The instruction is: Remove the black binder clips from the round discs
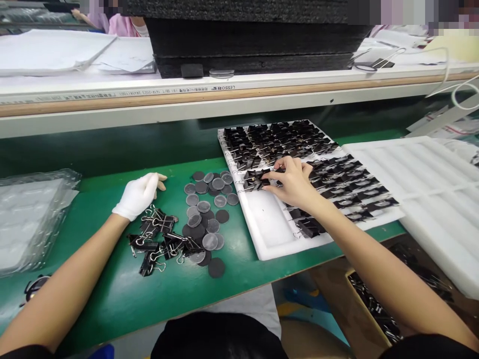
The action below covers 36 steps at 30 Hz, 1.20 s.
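Note:
My right hand (292,182), bare, reaches over a white foam tray (267,219) packed with rows of black binder clips. Its thumb and fingers grip a binder clip (256,180) at the left end of one row. My left hand (140,195) wears a white glove that leaves some fingertips uncovered. It is closed on the green table, its palm side hidden, so I cannot make out whether it holds anything. Just below it lies a loose pile of black binder clips (164,239) with silver wire handles. Between the pile and the tray are scattered dark and clear round discs (202,224).
Stacked clear plastic trays (30,219) stand at the left. Another white foam tray (422,199) lies at the right. Below the table edge is a box of clips (374,304). A shelf (239,107) with black foam blocks (254,47) spans the back; people are partly visible beyond.

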{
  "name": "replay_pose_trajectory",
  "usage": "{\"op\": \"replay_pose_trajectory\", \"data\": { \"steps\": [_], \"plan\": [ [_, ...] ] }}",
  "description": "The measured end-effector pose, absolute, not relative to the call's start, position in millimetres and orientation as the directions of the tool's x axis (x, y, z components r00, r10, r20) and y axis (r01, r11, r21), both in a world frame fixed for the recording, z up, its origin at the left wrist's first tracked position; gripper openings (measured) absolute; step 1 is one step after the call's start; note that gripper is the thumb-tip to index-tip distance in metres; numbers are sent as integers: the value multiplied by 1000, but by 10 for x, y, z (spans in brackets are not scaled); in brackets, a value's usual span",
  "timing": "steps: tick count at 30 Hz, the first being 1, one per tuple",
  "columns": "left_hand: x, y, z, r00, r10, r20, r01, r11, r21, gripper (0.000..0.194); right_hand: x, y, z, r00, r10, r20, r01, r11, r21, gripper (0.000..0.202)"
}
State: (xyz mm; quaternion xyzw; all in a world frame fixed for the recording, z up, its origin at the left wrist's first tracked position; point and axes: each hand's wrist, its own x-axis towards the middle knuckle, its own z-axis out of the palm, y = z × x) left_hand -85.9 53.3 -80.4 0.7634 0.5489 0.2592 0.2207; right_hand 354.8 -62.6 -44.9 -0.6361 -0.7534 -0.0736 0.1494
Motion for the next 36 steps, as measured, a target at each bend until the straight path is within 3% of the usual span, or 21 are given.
{"op": "replay_pose_trajectory", "data": {
  "steps": [9,18,21,24,26,29,31,34,36],
  "plan": [
    [-817,484,-767,272,947,173,719,-319,617,51,3643,-687,-394,-226,914,336,974,223,49,21],
    [-820,493,-766,265,948,178,739,-318,594,47,3666,-658,-465,-137,956,259,990,143,-6,20],
    [-813,507,-776,223,954,201,655,-299,694,43,3526,-787,-392,-120,960,253,992,106,68,21],
    [-791,503,-779,55,977,206,482,-206,852,36,3163,-959,-240,-134,938,321,977,70,203,24],
    [-786,441,-727,-48,975,219,470,-172,866,37,2829,-1004,-146,-201,930,308,964,132,231,24],
    [-854,183,-509,-77,939,337,679,-198,707,41,2334,-887,-110,-391,914,111,915,373,152,21],
    [-991,-101,-294,1,922,387,856,-201,476,38,2092,-732,-189,-497,867,-21,866,498,54,22],
    [-1374,-617,-14,179,950,257,981,-191,23,38,1926,-551,-435,-565,824,-24,823,563,-74,28],
    [-1732,-950,63,140,985,106,983,-125,-134,52,1929,-514,-625,-573,817,63,807,576,-128,31]
  ]
}}
